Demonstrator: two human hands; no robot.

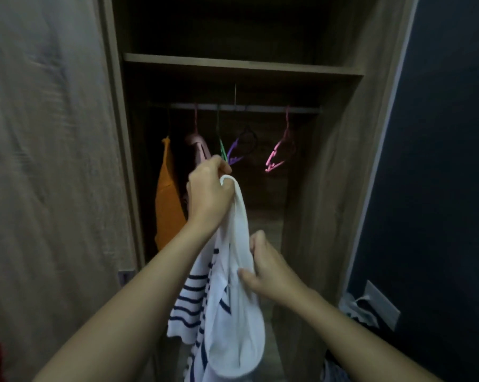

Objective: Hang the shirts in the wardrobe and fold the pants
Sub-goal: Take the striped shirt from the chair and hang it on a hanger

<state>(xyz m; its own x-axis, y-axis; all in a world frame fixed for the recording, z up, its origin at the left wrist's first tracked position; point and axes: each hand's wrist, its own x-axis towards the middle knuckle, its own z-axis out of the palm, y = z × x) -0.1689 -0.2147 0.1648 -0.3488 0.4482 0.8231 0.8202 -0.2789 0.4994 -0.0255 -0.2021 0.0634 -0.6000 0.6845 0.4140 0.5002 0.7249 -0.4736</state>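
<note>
I am holding the striped shirt (pixel 194 307) before the open wardrobe (pixel 315 188), under the rail (pixel 260 108). Left hand (pixel 209 191) is gripping its top edge; right hand (pixel 268 268) is pinching cloth lower down. The fabric is likely handling light and limp: I am advising holding it at the shoulders.

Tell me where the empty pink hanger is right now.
In the head view, the pink hanger hangs near the right end of the wardrobe rail, to the right of the purple hanger.
</note>
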